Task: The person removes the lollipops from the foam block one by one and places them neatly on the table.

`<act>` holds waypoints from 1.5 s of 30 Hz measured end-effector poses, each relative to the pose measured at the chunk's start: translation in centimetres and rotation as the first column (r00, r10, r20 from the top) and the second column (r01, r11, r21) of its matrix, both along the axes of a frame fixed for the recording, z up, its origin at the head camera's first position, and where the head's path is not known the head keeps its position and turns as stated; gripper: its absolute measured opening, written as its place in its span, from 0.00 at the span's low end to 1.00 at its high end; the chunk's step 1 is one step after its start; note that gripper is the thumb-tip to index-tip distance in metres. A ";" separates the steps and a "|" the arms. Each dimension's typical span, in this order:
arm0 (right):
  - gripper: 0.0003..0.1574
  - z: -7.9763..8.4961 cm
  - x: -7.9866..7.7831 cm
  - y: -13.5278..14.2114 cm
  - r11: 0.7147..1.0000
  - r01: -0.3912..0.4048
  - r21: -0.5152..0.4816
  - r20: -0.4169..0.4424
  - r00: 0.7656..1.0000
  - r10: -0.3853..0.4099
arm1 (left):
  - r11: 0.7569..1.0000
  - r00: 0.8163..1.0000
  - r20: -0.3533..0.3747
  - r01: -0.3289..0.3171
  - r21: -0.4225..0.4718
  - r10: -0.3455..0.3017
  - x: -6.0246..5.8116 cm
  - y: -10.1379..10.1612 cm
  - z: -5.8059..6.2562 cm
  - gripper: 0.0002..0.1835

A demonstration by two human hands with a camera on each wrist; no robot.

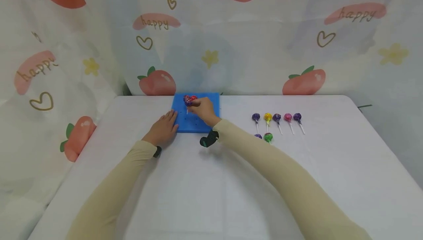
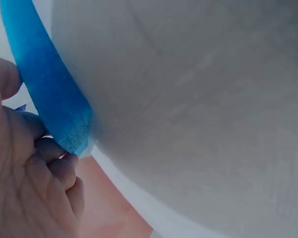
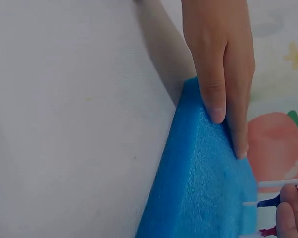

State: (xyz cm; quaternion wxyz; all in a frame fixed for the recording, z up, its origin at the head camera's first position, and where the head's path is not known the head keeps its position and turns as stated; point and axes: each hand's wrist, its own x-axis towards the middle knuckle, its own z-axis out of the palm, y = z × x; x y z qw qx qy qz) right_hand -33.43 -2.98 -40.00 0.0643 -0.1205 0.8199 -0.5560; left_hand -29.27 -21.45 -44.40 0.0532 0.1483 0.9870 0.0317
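A blue foam board (image 1: pixel 185 127) with small holes in its top lies at the back of the white table. My left hand (image 1: pixel 162 128) rests along its left edge; the right wrist view shows straight fingers (image 3: pixel 216 96) against the foam. Over the board, my right hand (image 1: pixel 204 110) pinches a lollipop. Red and purple wrapped lollipop heads (image 1: pixel 190 99) bunch at its fingertips, partly overlapping, and a white stick points down to the foam. In the right wrist view, several white sticks (image 3: pixel 272 184) are near those fingers; which lollipop is gripped I cannot tell.
Right of the board, a row of wrapped lollipops (image 1: pixel 277 117) lies on the table (image 1: pixel 330 181), purple, yellow and pink. A green lollipop (image 1: pixel 268 137) and a purple one (image 1: pixel 258 136) lie in front, partly behind my right sleeve. A printed curtain (image 1: pixel 244 56) hangs behind the table.
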 end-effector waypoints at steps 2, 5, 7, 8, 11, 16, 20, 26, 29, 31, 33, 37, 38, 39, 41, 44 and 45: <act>0.15 0.3 0.2 0.4 1.000 -0.014 -0.006 -0.007 1.000 0.014 | 1.000 1.000 0.002 -0.005 0.003 0.005 0.0 0.0 0.0 0.33; 0.15 0.7 0.4 1.2 0.998 -0.036 -0.046 -0.003 0.999 0.035 | 1.000 1.000 0.003 -0.012 0.006 0.012 0.0 0.0 0.0 0.33; 0.15 1.0 0.6 1.9 0.998 -0.041 -0.057 0.003 0.999 0.041 | 1.000 1.000 0.007 -0.012 0.008 0.012 -0.1 0.0 0.1 0.33; 0.16 1.1 0.6 2.3 0.998 -0.042 -0.052 0.006 0.999 0.042 | 1.000 1.000 0.011 -0.012 0.011 0.012 0.0 0.0 0.1 0.33; 0.16 1.4 0.8 3.2 0.999 -0.044 -0.032 0.016 0.999 0.045 | 1.000 1.000 0.027 -0.009 0.012 0.009 0.0 0.1 0.2 0.33; 0.17 1.8 1.2 4.7 0.998 -0.051 -0.029 0.027 0.998 0.051 | 1.000 0.998 0.060 -0.012 0.016 0.011 0.1 0.0 0.3 0.33; 0.19 2.1 1.6 5.6 0.998 -0.065 0.003 0.043 0.997 0.064 | 1.000 0.998 0.066 0.002 0.012 -0.002 0.1 -0.2 0.3 0.33; 0.19 2.3 2.2 7.2 0.994 -0.105 0.026 0.053 0.993 0.104 | 1.000 0.998 0.056 0.021 0.011 -0.021 0.0 -0.2 0.1 0.33; 0.19 2.4 2.6 8.4 0.991 -0.133 0.032 0.061 0.990 0.131 | 1.000 0.998 0.057 0.016 0.009 -0.016 0.0 -0.1 0.0 0.33; 0.19 2.6 3.0 9.2 0.987 -0.154 0.042 0.075 0.986 0.151 | 1.000 0.998 0.056 0.012 0.003 -0.012 0.0 0.0 0.0 0.33; 0.19 2.8 3.5 10.2 0.984 -0.165 0.064 0.090 0.983 0.159 | 1.000 0.999 0.047 0.017 0.001 -0.017 0.1 0.0 0.0 0.33; 0.19 3.1 4.5 12.2 0.978 -0.170 0.124 0.110 0.982 0.156 | 1.000 0.999 0.025 0.026 0.005 -0.026 0.2 -0.1 -0.1 0.33; 0.19 3.1 4.7 12.7 0.976 -0.170 0.135 0.113 0.981 0.155 | 1.000 0.999 0.022 0.027 0.009 -0.027 0.3 -0.1 -0.1 0.33; 0.19 3.2 5.0 13.2 0.975 -0.167 0.144 0.120 0.981 0.151 | 1.000 0.999 0.022 0.027 0.011 -0.027 0.3 -0.1 -0.1 0.33; 0.20 3.1 5.3 14.4 0.975 -0.160 0.153 0.133 0.981 0.141 | 1.000 0.999 0.024 0.024 0.015 -0.025 0.3 -0.1 -0.1 0.33; 0.20 3.0 5.7 16.3 0.974 -0.157 0.166 0.143 0.981 0.134 | 0.999 0.999 0.028 0.023 0.025 -0.023 0.4 -0.1 0.0 0.33; 0.20 3.0 5.9 16.9 0.974 -0.154 0.169 0.146 0.981 0.129 | 0.999 0.999 0.027 0.023 0.025 -0.024 0.4 -0.1 0.0 0.33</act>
